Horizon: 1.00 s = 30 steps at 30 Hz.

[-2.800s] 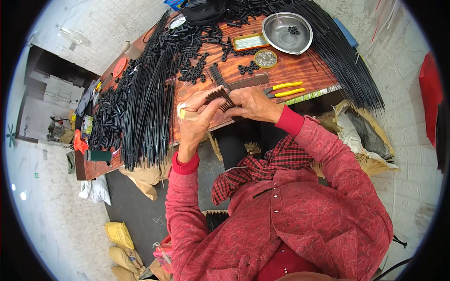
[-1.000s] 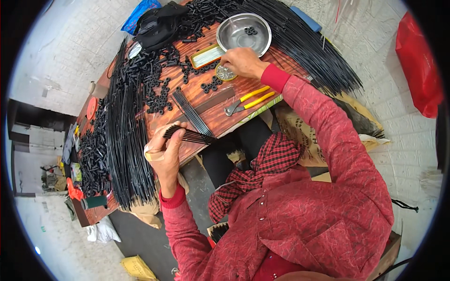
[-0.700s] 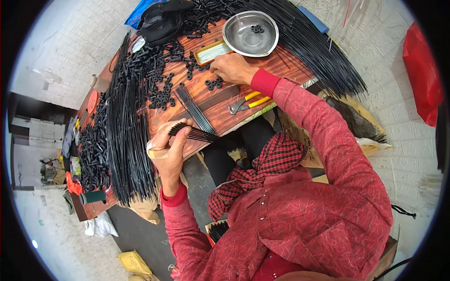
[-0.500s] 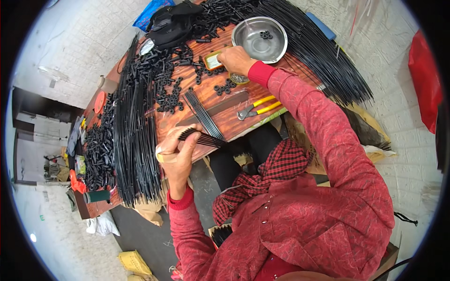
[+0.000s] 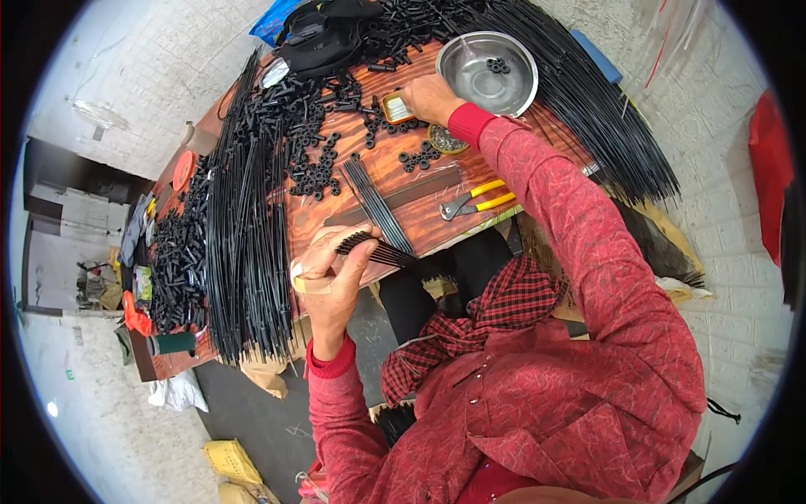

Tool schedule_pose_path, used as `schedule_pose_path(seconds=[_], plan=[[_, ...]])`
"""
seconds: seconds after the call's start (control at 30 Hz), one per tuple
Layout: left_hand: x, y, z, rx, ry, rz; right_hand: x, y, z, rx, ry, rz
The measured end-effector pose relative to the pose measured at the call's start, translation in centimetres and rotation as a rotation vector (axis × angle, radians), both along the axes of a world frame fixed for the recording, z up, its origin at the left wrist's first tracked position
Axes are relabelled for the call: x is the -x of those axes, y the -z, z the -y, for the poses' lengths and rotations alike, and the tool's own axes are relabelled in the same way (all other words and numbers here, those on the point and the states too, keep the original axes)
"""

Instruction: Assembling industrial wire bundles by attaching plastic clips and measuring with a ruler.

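My left hand (image 5: 329, 273) has a bandage-like wrap on it and is closed round a fanned bundle of thin black rods (image 5: 382, 252), held over the table's near edge. Beyond it, more dark rods (image 5: 376, 206) lie side by side on the wooden table (image 5: 336, 220). My right hand (image 5: 432, 99) reaches across the table, its fingers bent at the right edge of a small yellow-rimmed box (image 5: 389, 109) with pale contents. What its fingertips hold, if anything, is hidden. Just below the wrist stands a round dish of small metal pieces (image 5: 447, 139).
A steel bowl (image 5: 478, 88) holds a few black rings. Yellow-handled pliers (image 5: 477, 202) lie near a flat dark bar (image 5: 428, 185). Black rings (image 5: 315, 176) are scattered about. Long black rods pile up at left (image 5: 248, 244) and right (image 5: 588, 109). A black bag (image 5: 327, 38) lies at the back.
The view has shifted slightly, so the table appears further right. My right hand stays by the yellow-rimmed box, and my left still holds the rods.
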<state>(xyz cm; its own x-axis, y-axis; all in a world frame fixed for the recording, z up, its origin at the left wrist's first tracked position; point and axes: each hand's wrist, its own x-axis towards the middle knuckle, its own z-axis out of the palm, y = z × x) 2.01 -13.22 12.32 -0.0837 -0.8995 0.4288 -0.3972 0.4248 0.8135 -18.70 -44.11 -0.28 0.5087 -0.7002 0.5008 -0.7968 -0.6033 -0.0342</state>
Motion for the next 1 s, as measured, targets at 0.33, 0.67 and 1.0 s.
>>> schedule_pose_path(seconds=[0.33, 0.67, 1.0], plan=[[0.2, -0.1, -0.3, -0.062, -0.035, -0.064, -1.0, -4.6, -4.5, 0.078, -0.199, 0.354], [0.2, 0.5, -0.2, -0.006, -0.055, -0.056, 0.7, -14.3, -22.1, -0.339, -0.814, 0.65], [1.0, 0.3, -0.7, -0.004, -0.028, -0.103, 1.1, -13.9, -23.2, -0.257, -0.729, 0.602]])
